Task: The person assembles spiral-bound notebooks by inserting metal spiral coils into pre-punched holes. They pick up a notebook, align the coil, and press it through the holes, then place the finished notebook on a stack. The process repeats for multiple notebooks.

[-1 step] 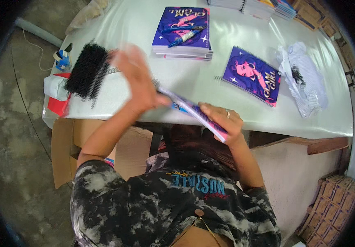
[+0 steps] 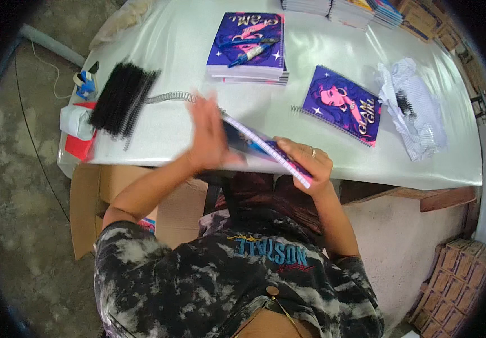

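White glossy sheeting covers the table (image 2: pixel 333 141), which stands on a rough grey concrete floor (image 2: pixel 12 186); an open cardboard box (image 2: pixel 88 197) sits under its near-left corner. The unbound notebook (image 2: pixel 265 149) is held over the near edge of the table, its long axis running from upper left to lower right, tilted on edge so its punched white border faces up. The right hand (image 2: pixel 305 163) curls its fingers around the lower right end, gripping it. The left hand (image 2: pixel 209 135) lies flat and open, fingers together, against the upper left part of the notebook; it is blurred. A silver wire spiral (image 2: pixel 169 97) lies just beyond that hand, next to a bundle of black spirals (image 2: pixel 120 98) near the left edge. Farther back sits a stack of purple notebooks (image 2: pixel 248 48) with a pen on top. A bound purple notebook (image 2: pixel 341 105) lies to the right, with bare surface between it and the stack.
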The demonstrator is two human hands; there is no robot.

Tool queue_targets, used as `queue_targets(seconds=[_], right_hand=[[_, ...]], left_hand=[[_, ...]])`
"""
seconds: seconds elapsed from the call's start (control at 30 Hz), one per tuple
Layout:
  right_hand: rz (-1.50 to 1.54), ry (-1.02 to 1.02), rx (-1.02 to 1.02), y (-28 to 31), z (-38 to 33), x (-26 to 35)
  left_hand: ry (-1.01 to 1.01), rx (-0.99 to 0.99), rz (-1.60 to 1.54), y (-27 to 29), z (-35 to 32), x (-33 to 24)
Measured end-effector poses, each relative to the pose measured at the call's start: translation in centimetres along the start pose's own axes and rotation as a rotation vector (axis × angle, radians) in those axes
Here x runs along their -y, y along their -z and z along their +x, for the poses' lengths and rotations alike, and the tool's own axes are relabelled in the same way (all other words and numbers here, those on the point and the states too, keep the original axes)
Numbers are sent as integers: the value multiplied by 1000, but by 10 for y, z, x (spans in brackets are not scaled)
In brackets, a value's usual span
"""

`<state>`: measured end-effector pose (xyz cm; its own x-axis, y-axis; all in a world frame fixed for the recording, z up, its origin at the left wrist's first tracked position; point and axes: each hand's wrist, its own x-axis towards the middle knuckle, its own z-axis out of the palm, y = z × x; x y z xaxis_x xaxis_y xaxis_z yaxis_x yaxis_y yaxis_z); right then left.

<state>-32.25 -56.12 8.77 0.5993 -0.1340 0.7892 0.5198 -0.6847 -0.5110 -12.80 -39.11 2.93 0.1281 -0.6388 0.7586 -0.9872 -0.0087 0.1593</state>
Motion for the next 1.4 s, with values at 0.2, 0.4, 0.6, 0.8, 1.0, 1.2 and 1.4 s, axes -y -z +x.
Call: queue_targets(seconds=[0.2, 0.4, 0.6, 0.8, 1.0, 1.2, 1.4], right_hand=[[65, 68, 32, -2, -2, 3], [11, 6, -33, 3, -11, -7], [-23, 3, -46, 1, -4, -14], [86, 49, -18, -2, 4, -12], [46, -10, -44, -1, 6, -11], [-31, -102, -118, -7, -4, -19], [446, -510, -173, -5, 14, -7]], left_hand=[[24, -141, -22, 16, 38, 32], [-271, -51, 147, 20, 38, 8], [-218, 127, -4, -11, -2, -20], [-3, 65, -47, -23, -20, 11], [-224, 27, 4, 4, 28, -22], [-105, 221, -106, 5, 9, -25], [136, 83, -27, 38, 133, -30]])
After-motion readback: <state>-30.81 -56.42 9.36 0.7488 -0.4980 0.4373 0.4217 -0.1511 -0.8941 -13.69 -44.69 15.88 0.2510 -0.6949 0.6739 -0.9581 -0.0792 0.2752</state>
